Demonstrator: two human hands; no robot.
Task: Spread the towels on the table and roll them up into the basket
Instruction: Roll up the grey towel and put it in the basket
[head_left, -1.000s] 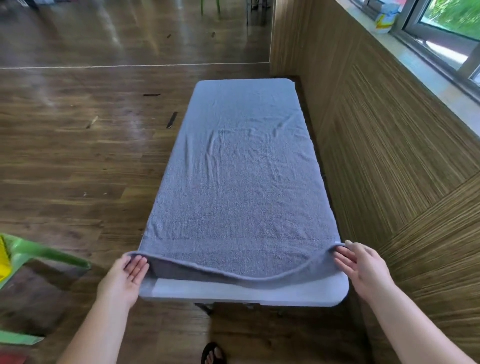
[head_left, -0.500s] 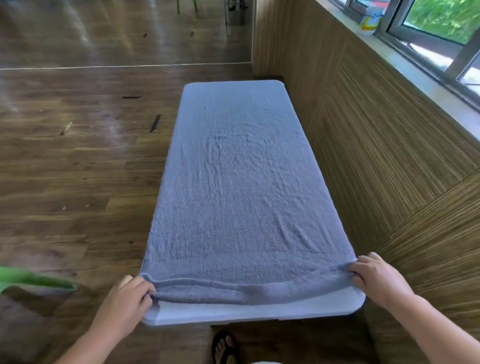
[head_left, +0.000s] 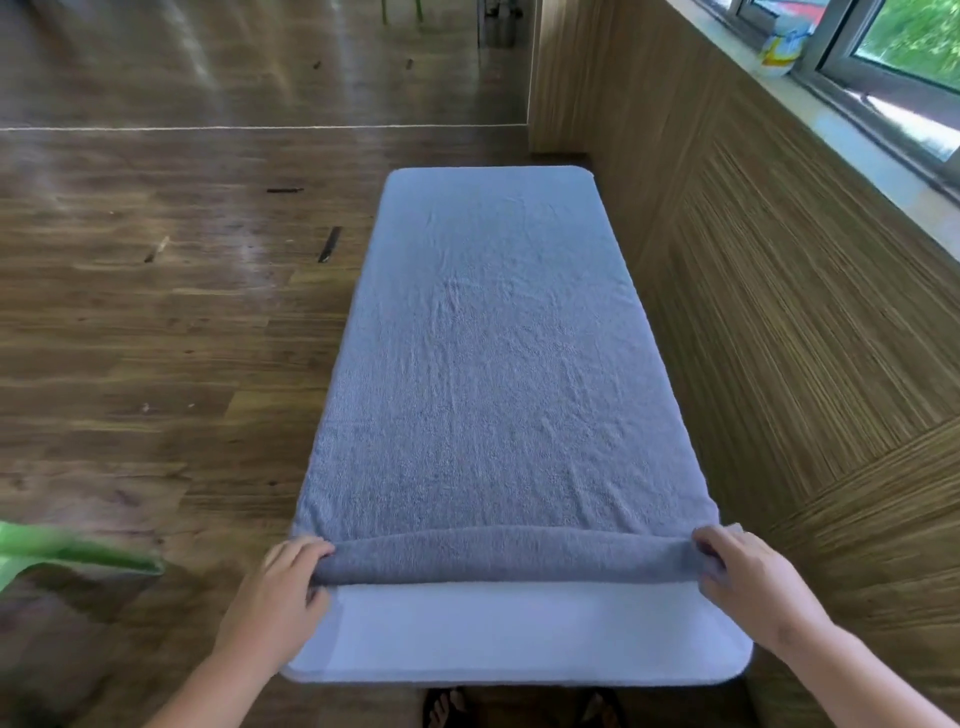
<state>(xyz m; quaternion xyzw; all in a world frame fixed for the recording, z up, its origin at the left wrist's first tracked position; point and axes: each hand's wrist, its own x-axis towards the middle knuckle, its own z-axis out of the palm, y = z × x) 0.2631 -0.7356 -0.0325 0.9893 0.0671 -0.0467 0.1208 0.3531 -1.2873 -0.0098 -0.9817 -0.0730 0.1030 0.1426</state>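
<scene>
Grey-blue terry towel (head_left: 493, 374) lies spread flat along nearly the whole white rectangular counter (head_left: 519, 634). Its near end is turned over into a low roll (head_left: 498, 556) running the full width. That first turn sits a little in from the near edge, with a bare strip of counter in front of it.

The left grip (head_left: 283, 592) is curled round the left end of the roll, fingers hooked over its top. The right grip (head_left: 743, 577) pinches the right end the same way. Both thumbs are hidden by cloth. Holding both ends at once looks meant to keep the roll straight and even as it goes away from the person. The flat spread gives it a smooth run ahead, apart from faint creases midway. Rolling seems barely begun.

The counter's right side stands close to a striped wood-panelled wall (head_left: 779, 312) under a window sill. A small white-and-yellow container (head_left: 779, 49) on that sill is too blurred to identify. Brown plank floor (head_left: 156, 338) lies to the left. A bright green plastic piece (head_left: 78, 551) pokes in there, cut off and smeared, so I cannot tell what it is. Dark sandals (head_left: 441, 706) show below the near edge, partly cropped. No basket is in view.
</scene>
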